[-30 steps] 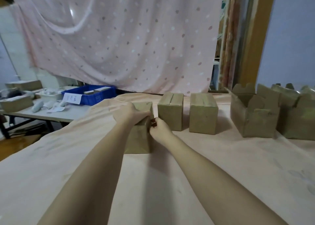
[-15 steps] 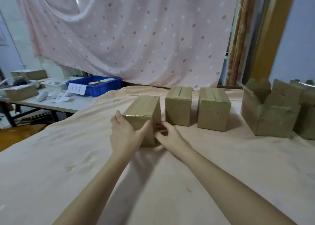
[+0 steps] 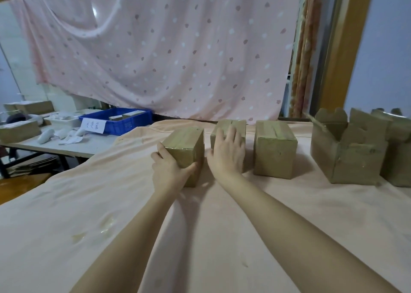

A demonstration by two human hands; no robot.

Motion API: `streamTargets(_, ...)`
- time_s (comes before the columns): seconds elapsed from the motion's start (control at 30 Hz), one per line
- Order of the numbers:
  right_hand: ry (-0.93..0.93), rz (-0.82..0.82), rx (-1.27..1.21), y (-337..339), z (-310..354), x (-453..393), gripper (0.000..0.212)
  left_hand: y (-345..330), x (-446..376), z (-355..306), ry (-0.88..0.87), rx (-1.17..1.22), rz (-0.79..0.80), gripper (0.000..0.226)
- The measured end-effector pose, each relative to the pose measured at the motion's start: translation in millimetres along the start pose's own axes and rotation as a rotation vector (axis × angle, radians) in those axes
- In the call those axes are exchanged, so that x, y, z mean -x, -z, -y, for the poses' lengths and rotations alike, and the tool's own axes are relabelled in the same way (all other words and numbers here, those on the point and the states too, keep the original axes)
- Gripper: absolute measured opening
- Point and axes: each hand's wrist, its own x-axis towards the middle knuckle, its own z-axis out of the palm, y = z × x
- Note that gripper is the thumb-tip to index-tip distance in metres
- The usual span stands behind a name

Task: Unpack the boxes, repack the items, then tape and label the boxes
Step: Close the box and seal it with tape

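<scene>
Left hand is wrapped round the near corner of the left box, which sits just left of the middle box. Right hand hangs flat with fingers spread in front of the middle box; can't tell if it's touching. I'd steady the left box with both hands before opening it, so it doesn't slide on the cloth.

Handwriting on the white card (illegible, too small)
</scene>
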Motion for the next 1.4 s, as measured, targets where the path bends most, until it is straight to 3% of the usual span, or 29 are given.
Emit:
streamTargets(0.17, -0.125, 0.133, 0.069, -21, -2, -36, 0.074, -17, -27, 2, -0.011, 0.013, 0.029, 0.116)
streamTargets(0.3, -0.170, 0.209, 0.161, -34, -1, -44, 0.083, -29, -42, 6, -0.004, 0.030, 0.041, 0.111)
streamTargets(0.4, -0.226, 0.245, 0.164, -38, -4, -48, 0.079, -34, -49, 9, -0.006, 0.036, 0.047, 0.109)
streamTargets(0.6, -0.163, 0.254, 0.114, -28, -11, -47, 0.068, -37, -51, 6, -0.048, 0.072, 0.019, 0.107)
streamTargets(0.9, -0.045, 0.265, 0.204, 7, -24, -27, 0.075, -33, -45, 0, -0.029, 0.114, 0.024, 0.111)
streamTargets(1.0, 0.045, 0.183, 0.216, 21, -32, -30, 0.075, -31, -44, -2, -0.012, 0.103, 0.029, 0.113)
streamTargets(1.07, 0.110, 0.084, 0.189, 33, -47, -35, 0.065, -32, -42, -3, 0.002, 0.097, 0.032, 0.116)
streamTargets(1.17, 0.071, 0.084, 0.308, 41, -82, -41, 0.056, -31, -40, -7, 0.033, -0.040, 0.001, 0.119)
streamTargets(1.27, -0.110, 0.226, 0.423, 42, -111, -46, 0.071, -32, -40, -15, -0.085, -0.234, -0.021, 0.112)
streamTargets(1.4, -0.229, 0.337, 0.345, 41, -124, -49, 0.089, -31, -42, -35, -0.334, -0.390, -0.017, 0.078)
